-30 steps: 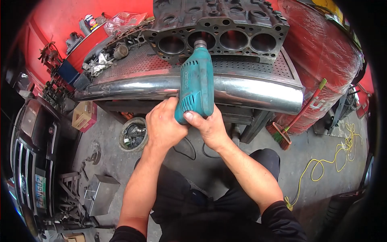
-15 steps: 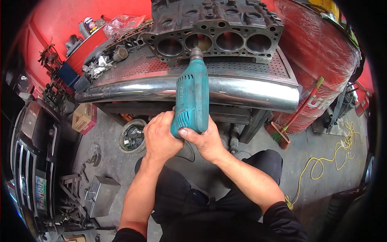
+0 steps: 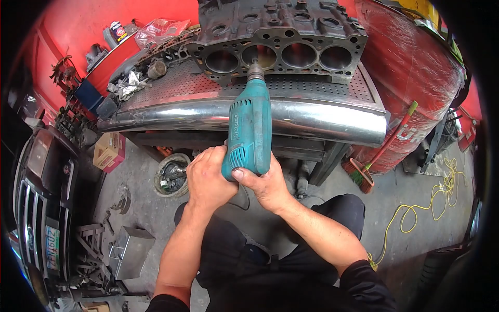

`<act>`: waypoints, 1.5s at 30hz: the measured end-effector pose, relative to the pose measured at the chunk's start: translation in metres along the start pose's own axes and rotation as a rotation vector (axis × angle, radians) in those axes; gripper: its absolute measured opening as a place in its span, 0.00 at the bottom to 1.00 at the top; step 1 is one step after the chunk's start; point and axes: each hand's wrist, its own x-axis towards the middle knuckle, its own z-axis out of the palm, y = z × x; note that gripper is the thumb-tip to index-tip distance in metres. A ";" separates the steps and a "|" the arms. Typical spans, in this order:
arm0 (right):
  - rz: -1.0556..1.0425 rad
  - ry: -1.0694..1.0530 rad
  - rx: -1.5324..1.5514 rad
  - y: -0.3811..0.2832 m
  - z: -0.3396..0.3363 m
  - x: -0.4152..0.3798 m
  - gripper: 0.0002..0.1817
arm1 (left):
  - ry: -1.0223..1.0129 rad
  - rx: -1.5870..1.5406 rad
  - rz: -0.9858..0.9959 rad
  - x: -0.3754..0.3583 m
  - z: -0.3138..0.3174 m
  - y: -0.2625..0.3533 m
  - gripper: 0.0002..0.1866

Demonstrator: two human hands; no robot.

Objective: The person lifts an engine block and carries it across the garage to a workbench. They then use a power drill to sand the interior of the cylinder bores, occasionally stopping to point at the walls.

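A teal power drill (image 3: 250, 127) points away from me, gripped by both hands. My left hand (image 3: 209, 174) is closed around its handle from the left side. On the right, my right hand (image 3: 265, 184) wraps the rear of the drill, its thumb across the back of the body. The drill's chuck (image 3: 255, 73) is at the second cylinder bore from the left in a dark engine block (image 3: 280, 44). Whatever tool the chuck carries reaches into that bore and is mostly hidden. The block lies on a perforated metal bench (image 3: 176, 78), its several bores facing me.
A rounded chrome edge (image 3: 182, 115) fronts the bench. A basin of parts (image 3: 157, 182) and a cardboard box (image 3: 110, 151) sit below at left. A broom (image 3: 384, 140) leans by a plastic-wrapped red drum (image 3: 408, 78). Yellow cord (image 3: 403, 213) lies on the floor; a dark vehicle (image 3: 44, 197) stands left.
The drill and both hands have shifted very slightly right and down in view, along with the engine block. The grip of both hands is the same.
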 end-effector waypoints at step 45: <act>-0.063 0.049 0.121 -0.011 -0.006 0.046 0.35 | -0.074 -0.013 -0.126 0.049 0.008 -0.001 0.16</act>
